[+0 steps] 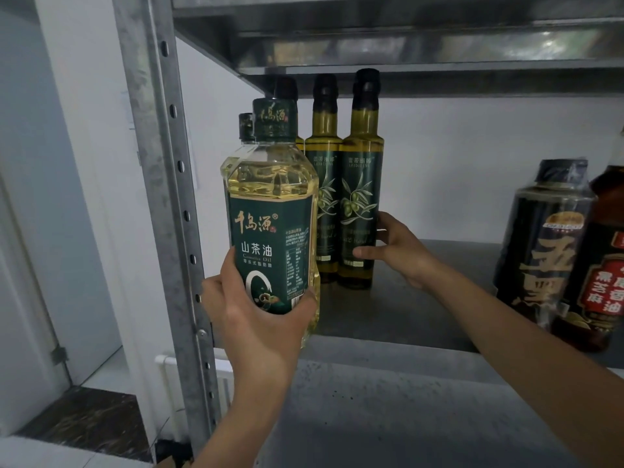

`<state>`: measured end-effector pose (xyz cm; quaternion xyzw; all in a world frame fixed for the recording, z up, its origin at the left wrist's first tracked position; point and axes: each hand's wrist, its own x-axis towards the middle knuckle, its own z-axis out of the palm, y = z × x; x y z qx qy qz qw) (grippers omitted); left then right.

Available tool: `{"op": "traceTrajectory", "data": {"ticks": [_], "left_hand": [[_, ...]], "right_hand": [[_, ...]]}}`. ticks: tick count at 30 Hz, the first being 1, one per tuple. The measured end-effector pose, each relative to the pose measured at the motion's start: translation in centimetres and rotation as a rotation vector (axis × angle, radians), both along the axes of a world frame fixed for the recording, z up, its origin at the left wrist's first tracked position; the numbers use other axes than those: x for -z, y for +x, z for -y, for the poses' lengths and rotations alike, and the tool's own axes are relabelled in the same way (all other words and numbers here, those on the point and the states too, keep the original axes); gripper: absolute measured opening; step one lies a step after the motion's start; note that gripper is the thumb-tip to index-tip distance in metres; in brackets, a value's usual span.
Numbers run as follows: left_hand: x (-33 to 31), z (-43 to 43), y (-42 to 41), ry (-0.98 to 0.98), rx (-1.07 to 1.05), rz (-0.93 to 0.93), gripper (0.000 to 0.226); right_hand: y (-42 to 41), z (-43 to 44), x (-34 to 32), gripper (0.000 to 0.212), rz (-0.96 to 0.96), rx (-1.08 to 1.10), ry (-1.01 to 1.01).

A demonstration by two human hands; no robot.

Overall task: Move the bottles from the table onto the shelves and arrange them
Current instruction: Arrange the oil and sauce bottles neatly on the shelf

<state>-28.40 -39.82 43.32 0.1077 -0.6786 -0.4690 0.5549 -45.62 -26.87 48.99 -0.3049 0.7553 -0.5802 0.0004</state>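
Camellia oil bottle (273, 231), clear plastic with a green label and cap, stands upright at centre-left of the frame, over the left front edge of the metal shelf (422, 319). Whether its base touches the shelf cannot be told. The left hand (256, 319) grips its lower part, thumb up the left side and fingers wrapped round the right. A second camellia oil bottle (245, 128) shows just behind it. At centre, the left olive oil bottle (324, 153) and the right olive oil bottle (361, 184) stand touching, further back on the shelf. The right hand (395, 251) holds the right one low down, thumb across its front and fingers behind it. At the right edge stand a dark sauce bottle (547, 238) and a red-labelled sesame oil bottle (604, 275). A perforated steel upright (158, 146) runs down the left of the frame.
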Motion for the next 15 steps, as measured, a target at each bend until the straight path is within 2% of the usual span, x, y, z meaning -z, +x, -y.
{"op": "traceTrajectory", "data": {"ticks": [3,5,6,8,10,12,14,15], "left_hand": [[-0.1,-0.1,-0.1,-0.018,-0.010,0.004,0.091],[-0.2,-0.4,-0.1,-0.015,-0.003,0.016,0.090],[-0.2,-0.4,-0.1,-0.018,-0.004,0.022,0.091],[0.0,-0.6,-0.4,-0.036,-0.007,0.031,0.091],[0.1,-0.7,-0.7,-0.053,0.007,0.045,0.092],[-0.1,-1.1,-1.0,-0.076,0.024,0.070,0.095],[-0.4,-1.6,-1.2,-0.082,0.075,0.135,0.101],[-0.5,-1.8,-1.3,-0.083,0.127,0.179,0.106]], "right_hand": [[0.1,0.0,-0.1,0.070,0.017,0.006,0.015],[0.8,0.0,-0.3,0.073,-0.093,0.097,0.020],[1.6,0.0,-0.3,0.069,-0.189,0.169,-0.036],[4.3,0.0,-0.4,0.048,-0.369,0.239,-0.294],[7.7,0.3,0.1,0.036,-0.400,0.177,-0.488],[10.3,1.0,0.7,0.049,-0.320,0.043,-0.463],[11.5,2.0,1.1,0.069,-0.225,-0.035,-0.319],[11.6,2.4,1.2,0.070,-0.185,-0.033,-0.267]]}}
